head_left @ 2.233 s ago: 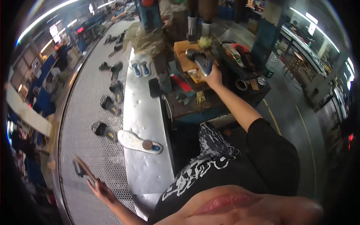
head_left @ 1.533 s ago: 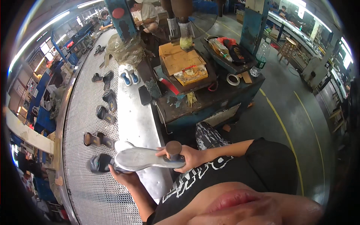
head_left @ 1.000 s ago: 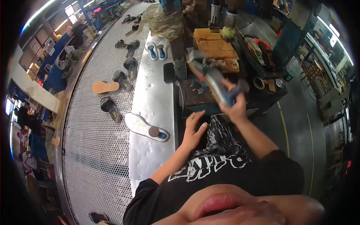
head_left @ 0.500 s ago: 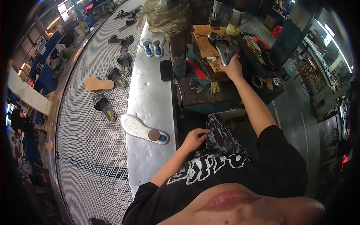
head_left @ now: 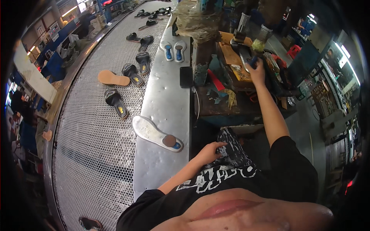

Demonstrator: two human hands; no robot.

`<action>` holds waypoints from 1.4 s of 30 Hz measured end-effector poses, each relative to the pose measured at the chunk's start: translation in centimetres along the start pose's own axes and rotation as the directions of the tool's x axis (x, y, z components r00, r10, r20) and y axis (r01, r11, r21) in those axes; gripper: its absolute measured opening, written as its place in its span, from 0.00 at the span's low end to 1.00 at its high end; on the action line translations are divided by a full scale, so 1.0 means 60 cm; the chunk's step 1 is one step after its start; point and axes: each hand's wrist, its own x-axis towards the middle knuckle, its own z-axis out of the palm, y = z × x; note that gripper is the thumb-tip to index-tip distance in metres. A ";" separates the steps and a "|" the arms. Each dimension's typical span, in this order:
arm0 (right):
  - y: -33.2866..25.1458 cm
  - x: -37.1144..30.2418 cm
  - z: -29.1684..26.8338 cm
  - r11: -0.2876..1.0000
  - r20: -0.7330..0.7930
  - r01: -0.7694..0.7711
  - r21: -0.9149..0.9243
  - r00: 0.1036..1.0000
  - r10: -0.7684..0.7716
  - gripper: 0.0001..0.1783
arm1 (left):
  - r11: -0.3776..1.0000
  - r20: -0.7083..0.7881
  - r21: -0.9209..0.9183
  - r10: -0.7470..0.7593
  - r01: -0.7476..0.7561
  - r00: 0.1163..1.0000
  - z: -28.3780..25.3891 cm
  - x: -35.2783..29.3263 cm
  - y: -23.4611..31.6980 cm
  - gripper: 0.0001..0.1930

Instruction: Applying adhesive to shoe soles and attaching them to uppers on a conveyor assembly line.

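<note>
At the press on my right, my right hand (head_left: 257, 71) is closed around the blue end of a sole-shaped silver plate (head_left: 244, 54). The plate's far end reaches beneath the metal press head (head_left: 239, 35), and a dark strap seems to lie on it, though blur and shadow hide the detail. My left hand (head_left: 210, 153) rests on my patterned trousers with its fingers loosely stretched and nothing in it. On the metal ledge beside it lies another silver sole-shaped plate (head_left: 150, 130) with a brown disc and a blue inset.
A perforated belt (head_left: 88, 150) on the left carries several dark sandals (head_left: 115, 103) and a tan sole (head_left: 113, 78). Farther up the metal ledge (head_left: 162, 92) are a black phone-like slab (head_left: 186, 77) and two silver plates with blue parts (head_left: 173, 51). Red strip (head_left: 216, 80) lies by the press.
My right hand has pushed the plate farther in, under the press head, and its tilt has changed. My left hand stays on my lap. The whole view has shifted slightly.
</note>
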 end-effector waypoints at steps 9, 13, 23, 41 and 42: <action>-0.034 0.027 -0.023 0.999 0.118 0.026 -0.034 0.993 -0.022 0.29 | 0.999 -0.034 -0.025 -0.049 0.048 0.998 0.000 -0.003 -0.001 0.35; -0.064 0.008 -0.020 0.995 0.128 0.094 -0.017 0.988 -0.091 0.26 | 0.998 -0.043 -0.012 -0.064 0.064 0.997 0.006 -0.016 -0.008 0.34; -0.119 -0.078 0.015 0.942 0.105 -0.190 -0.276 0.968 0.226 0.42 | 0.997 -0.022 -0.052 -0.056 0.055 0.998 -0.012 -0.009 -0.007 0.33; -0.078 -0.079 -0.001 0.967 0.032 -0.128 -0.220 0.990 0.139 0.47 | 0.972 0.179 0.005 -0.233 0.236 0.956 0.010 0.014 -0.020 0.39; -0.081 -0.079 0.002 0.966 0.050 -0.146 -0.213 0.986 0.160 0.47 | 0.970 0.184 -0.005 -0.237 0.242 0.954 0.007 0.013 -0.022 0.39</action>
